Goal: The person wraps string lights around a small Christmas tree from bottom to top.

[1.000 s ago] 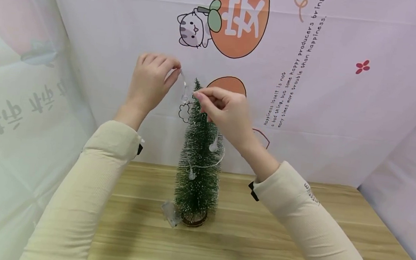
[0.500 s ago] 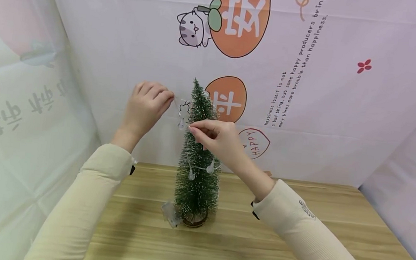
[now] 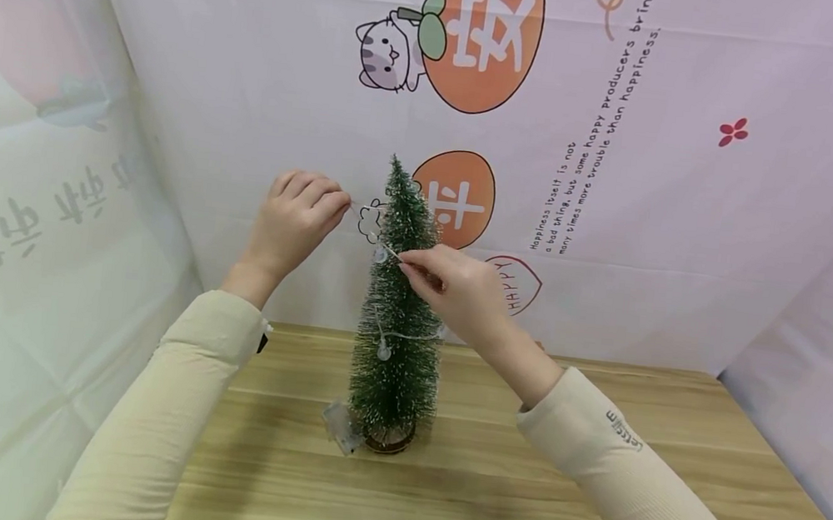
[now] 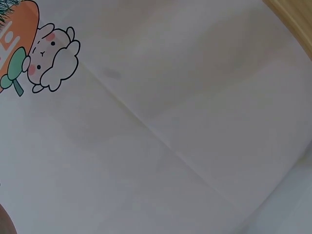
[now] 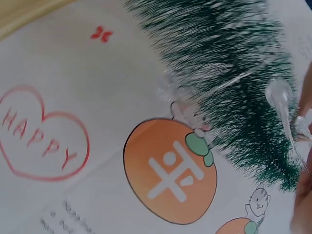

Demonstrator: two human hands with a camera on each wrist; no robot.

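Observation:
A small green artificial Christmas tree with frosted bristles stands upright on the table. A string of lights with clear round bulbs crosses its front, one bulb hanging midway up. My left hand pinches the thin wire just left of the upper tree. In front of the tree, my right hand pinches another stretch of that wire, with a bulb close to its fingertips. The right wrist view shows a bulb near my fingers and wire over the bristles. Only a sliver of hand enters the left wrist view.
A clear battery box lies on the wooden table against the left of the tree's base. Behind stands a white printed backdrop with orange fruit drawings; another printed sheet hangs on the left.
Both hands have come down from near the treetop with the wire. My right hand then shifts slightly right, drawing the upper bulb against the tree's left front.

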